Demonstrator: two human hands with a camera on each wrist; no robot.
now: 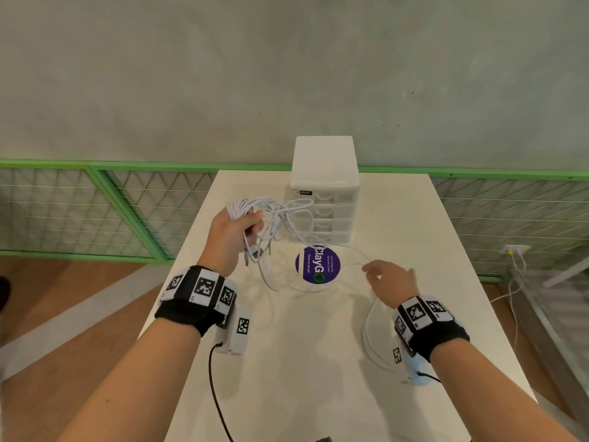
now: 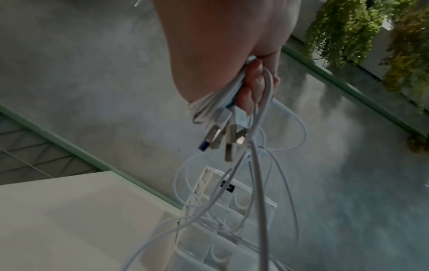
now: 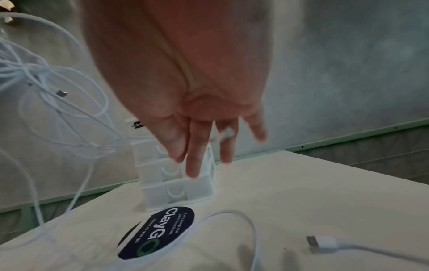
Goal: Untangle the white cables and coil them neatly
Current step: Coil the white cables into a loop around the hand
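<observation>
My left hand (image 1: 237, 229) is raised above the white table (image 1: 318, 378) and grips a bundle of white cables (image 1: 243, 207). Tangled loops (image 1: 283, 224) hang from it to the tabletop. In the left wrist view my curled fingers (image 2: 252, 88) clamp the bundle (image 2: 213, 108), and several USB plugs (image 2: 217, 139) dangle below. My right hand (image 1: 387, 282) hovers to the right with straight, spread fingers (image 3: 194, 161), beside a thin strand (image 1: 350, 250) running out of the tangle (image 3: 46, 88). Another white cable (image 1: 369, 333) lies curved on the table, its USB plug (image 3: 321, 242) lying flat.
A white drawer unit (image 1: 325, 186) stands at the table's far edge, just behind the tangle. A round purple sticker (image 1: 318, 264) lies in front of it. Green mesh fencing (image 1: 95, 212) runs behind the table. A wall socket with cords (image 1: 516, 250) is at the right.
</observation>
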